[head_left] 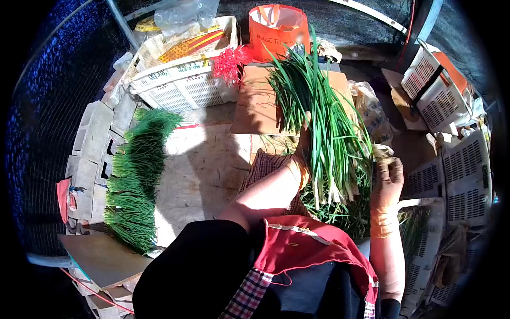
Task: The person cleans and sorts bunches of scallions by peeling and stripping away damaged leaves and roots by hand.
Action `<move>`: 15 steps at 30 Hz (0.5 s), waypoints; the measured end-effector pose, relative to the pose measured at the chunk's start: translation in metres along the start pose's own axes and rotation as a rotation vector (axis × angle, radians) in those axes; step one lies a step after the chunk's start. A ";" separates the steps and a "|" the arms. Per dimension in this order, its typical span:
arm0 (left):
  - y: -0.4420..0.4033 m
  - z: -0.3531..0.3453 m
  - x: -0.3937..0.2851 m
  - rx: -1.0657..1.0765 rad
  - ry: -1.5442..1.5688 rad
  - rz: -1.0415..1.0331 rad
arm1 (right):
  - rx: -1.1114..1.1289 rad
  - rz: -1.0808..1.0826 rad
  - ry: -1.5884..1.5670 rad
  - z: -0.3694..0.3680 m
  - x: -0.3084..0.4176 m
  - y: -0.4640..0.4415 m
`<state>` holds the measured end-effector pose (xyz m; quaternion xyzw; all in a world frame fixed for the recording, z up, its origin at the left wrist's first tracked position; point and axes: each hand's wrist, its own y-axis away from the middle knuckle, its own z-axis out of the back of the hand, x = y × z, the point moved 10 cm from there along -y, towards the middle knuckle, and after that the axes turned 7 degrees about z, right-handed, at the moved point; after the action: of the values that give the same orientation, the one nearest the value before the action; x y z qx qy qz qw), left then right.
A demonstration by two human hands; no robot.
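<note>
Long green leafy stalks with pale root ends form a loose bunch right of centre. My left hand is closed on its left side, partly covered by leaves. Beside the pale ends, to their right, my right hand has its fingers bent together near a small pale yellowish scrap; what it grips, if anything, is too small to name. Behind the bunch, more green stalks lie on a brown cardboard sheet. Loose greens are heaped below the bunch.
Rows of tied green bundles line the left side along grey blocks. A white crate, a red tinsel bundle and an orange bag stand at the back. More white crates stand at the right.
</note>
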<state>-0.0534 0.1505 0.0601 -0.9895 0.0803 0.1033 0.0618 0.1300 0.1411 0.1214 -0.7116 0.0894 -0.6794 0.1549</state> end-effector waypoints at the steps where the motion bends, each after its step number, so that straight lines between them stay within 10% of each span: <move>1: 0.003 0.000 0.002 -0.025 0.007 0.011 | 0.024 -0.084 -0.073 -0.010 -0.005 0.004; 7: 0.003 0.008 -0.003 -0.072 -0.051 0.016 | 0.036 -0.342 0.109 -0.005 -0.023 0.002; 15: 0.009 -0.006 0.007 -0.073 -0.047 0.059 | 0.221 0.024 0.826 -0.016 -0.071 -0.013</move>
<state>-0.0471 0.1398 0.0636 -0.9856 0.1039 0.1309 0.0246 0.1086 0.1755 0.0599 -0.3578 0.0792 -0.9110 0.1894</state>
